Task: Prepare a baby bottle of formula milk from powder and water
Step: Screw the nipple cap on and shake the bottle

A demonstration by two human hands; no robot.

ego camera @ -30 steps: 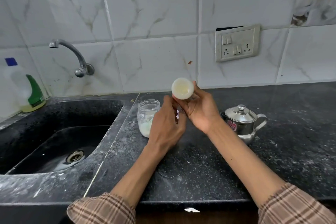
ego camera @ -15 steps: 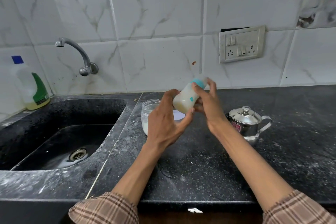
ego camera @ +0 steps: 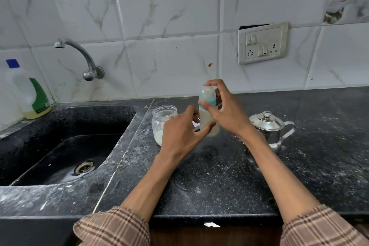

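The bottle point(ego camera: 208, 120) stands near upright above the counter point(ego camera: 219, 175), long axis running twelve to six. The right hand point(ego camera: 225, 112) pinches its capped top; the left hand point(ego camera: 181, 132) grips its base from eight o'clock, equally close.

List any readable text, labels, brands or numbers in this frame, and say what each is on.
No text can be read.
Green label on the detergent bottle: print too small.
Steel teapot: no mark can be made out.
Baby bottle: blurred, no markings legible.
Switchboard: no lettering visible.
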